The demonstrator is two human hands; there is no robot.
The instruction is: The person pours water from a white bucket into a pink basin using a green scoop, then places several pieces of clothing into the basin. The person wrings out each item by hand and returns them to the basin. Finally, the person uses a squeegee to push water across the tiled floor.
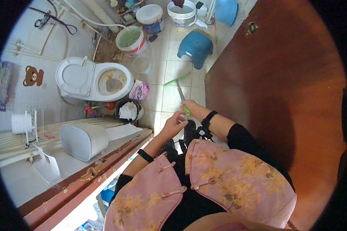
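My right hand (194, 108) is closed around the handle of a squeegee (180, 91), near its green grip. The green-edged blade (177, 79) is at the far end of the grey pole, low over the floor tiles. My left hand (174, 124) is beside the lower end of the grip, its thumb and fingers apart; whether a fingertip touches the grip I cannot tell. Just below the hands is a dark shoe (190, 130). Left of the squeegee is a white toilet (126, 83) with its lid raised and a stained bowl.
A brown wooden door (266, 95) fills the right side. A blue plastic stool (196, 46) is ahead, with buckets (130, 40) beyond the toilet. A pink package (139, 90) and a lined waste bin (140, 113) are near the toilet. A white bin (81, 141) is on the left ledge.
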